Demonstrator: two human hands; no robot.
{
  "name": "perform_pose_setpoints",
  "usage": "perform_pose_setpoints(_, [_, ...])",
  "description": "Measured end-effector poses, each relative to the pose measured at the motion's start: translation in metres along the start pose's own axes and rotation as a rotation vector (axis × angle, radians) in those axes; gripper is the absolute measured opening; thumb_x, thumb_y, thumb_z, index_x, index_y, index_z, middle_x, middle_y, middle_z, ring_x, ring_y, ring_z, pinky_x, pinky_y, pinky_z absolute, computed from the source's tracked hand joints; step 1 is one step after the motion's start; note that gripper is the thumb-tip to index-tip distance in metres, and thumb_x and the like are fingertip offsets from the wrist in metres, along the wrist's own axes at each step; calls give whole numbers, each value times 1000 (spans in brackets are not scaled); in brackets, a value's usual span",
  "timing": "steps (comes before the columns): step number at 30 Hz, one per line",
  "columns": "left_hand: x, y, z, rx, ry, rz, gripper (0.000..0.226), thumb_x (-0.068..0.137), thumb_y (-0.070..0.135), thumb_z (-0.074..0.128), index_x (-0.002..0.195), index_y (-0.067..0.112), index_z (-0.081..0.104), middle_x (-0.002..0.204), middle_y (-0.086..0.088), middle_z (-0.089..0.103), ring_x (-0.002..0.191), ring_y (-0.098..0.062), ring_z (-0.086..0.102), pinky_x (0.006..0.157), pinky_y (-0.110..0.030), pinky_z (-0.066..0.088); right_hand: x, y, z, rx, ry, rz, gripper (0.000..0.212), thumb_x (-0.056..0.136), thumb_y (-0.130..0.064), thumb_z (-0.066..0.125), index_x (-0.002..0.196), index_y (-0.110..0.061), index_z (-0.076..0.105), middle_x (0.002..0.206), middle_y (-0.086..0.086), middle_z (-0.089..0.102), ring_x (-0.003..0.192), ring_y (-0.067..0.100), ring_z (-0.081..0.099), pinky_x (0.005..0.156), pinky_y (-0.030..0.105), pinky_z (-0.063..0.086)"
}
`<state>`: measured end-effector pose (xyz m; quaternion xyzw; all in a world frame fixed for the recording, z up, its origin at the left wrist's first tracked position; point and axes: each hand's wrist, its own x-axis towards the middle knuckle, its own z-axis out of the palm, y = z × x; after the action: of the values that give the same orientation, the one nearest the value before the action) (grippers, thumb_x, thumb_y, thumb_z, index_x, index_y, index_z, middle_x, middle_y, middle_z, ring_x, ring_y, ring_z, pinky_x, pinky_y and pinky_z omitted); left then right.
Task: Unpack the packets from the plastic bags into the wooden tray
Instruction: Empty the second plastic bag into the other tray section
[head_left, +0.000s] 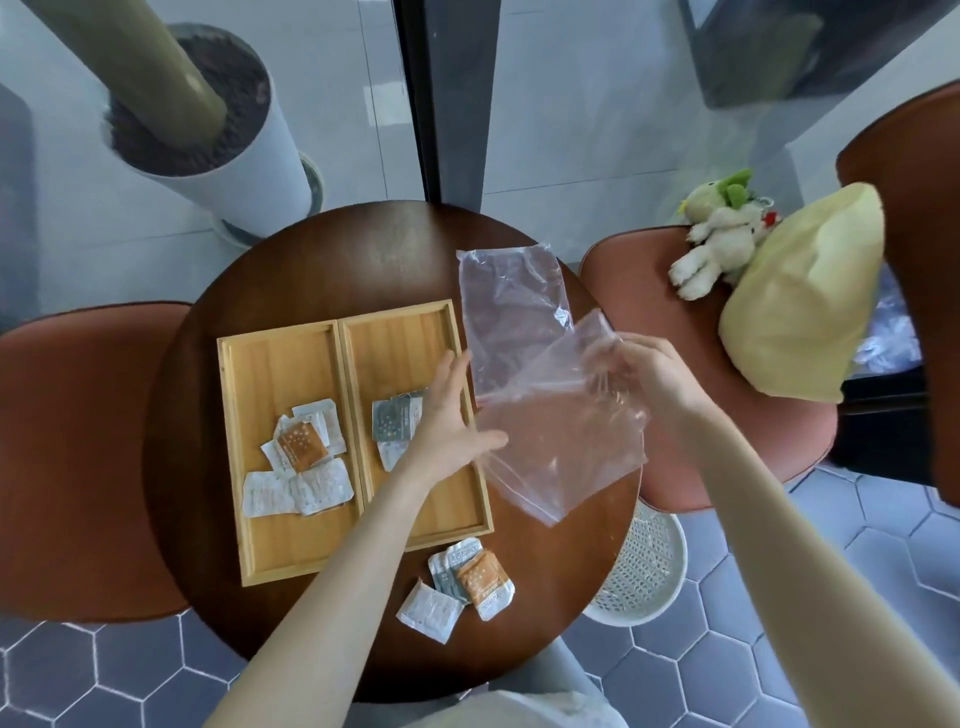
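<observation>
Two wooden trays stand side by side on a round dark table (322, 260). The left tray (270, 364) holds several white and orange packets (298, 462). The right tray (400, 338) holds a few grey-green packets (397, 421). My right hand (649, 374) pinches the top edge of a clear plastic bag (561, 447) that looks empty and hangs over the table's right side. My left hand (447, 415) is spread flat beside the bag's left edge, over the right tray. A second clear bag (511, 306) lies flat behind it. More packets (462, 587) lie loose on the table near me.
Brown chairs flank the table, one on the left (78, 457) and one on the right (675, 322) carrying a plush toy (717, 234) and a yellow cushion (810, 296). A white mesh basket (644, 566) sits on the floor under the table's right edge. A white planter (208, 130) stands behind.
</observation>
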<state>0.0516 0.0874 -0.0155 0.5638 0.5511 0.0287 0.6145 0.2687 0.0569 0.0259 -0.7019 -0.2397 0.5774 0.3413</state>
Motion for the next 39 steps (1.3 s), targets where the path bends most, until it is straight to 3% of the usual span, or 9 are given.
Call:
perform_pose_setpoints(3, [6,-5,-1,15,-61,-11,50,79,12,66,124,21,49,123,0,59,111,-15,57,81,-15,47,23,-21,3,-244,-23,-47,21,73,-2,45,64,-8,63,59,10,64,49,19,47,47,24,34])
perform_pose_setpoints(7, [13,-11,6,100,10,-16,9,85,17,59,93,14,63,88,1,66,84,-19,65,80,-38,53,58,-38,15,-591,58,-232,14,79,-7,56,83,-8,69,77,7,64,64,18,54,56,26,40])
perform_pose_setpoints(11, [19,-14,18,-28,160,-63,12,87,15,60,97,9,56,95,-9,69,70,-5,65,56,-11,52,96,-42,30,-921,200,-457,19,87,-11,52,100,-13,66,101,9,68,100,30,56,82,36,39])
perform_pose_setpoints(14, [21,-11,29,-54,348,-27,25,84,13,65,100,12,46,87,-8,70,67,-1,63,57,-3,47,121,-43,44,-1057,275,-500,30,84,-5,47,113,-10,55,103,11,67,104,31,51,88,38,34])
perform_pose_setpoints(18, [28,-15,37,22,470,16,14,85,8,63,86,15,50,86,-11,68,77,-19,69,67,-33,60,139,-31,56,-1141,290,-590,38,85,-5,51,122,-7,47,117,15,59,113,33,47,99,37,30])
perform_pose_setpoints(21, [35,-14,39,95,452,-9,12,88,8,57,99,8,63,95,-15,67,88,-26,66,77,-44,58,138,-9,55,-1273,268,-656,45,82,-9,57,126,-4,46,133,19,48,124,38,41,110,44,25])
perform_pose_setpoints(26, [40,0,43,327,304,-18,36,93,13,50,128,4,49,125,-14,55,114,-26,55,98,-30,42,118,33,48,-1396,264,-633,27,71,-4,66,98,-7,62,97,14,65,84,33,60,74,37,50])
perform_pose_setpoints(34, [42,10,49,935,132,-142,50,94,17,43,141,12,26,109,-15,61,96,-31,63,65,-34,44,107,44,53,-1361,75,-418,52,93,-20,43,141,-9,28,138,12,40,126,32,36,99,41,37])
perform_pose_setpoints(39, [33,10,42,926,130,-128,49,93,20,43,139,14,27,100,-13,65,88,-31,64,59,-33,41,98,30,55,-1338,44,-348,52,91,-16,42,141,-10,27,142,11,37,130,30,32,102,38,34])
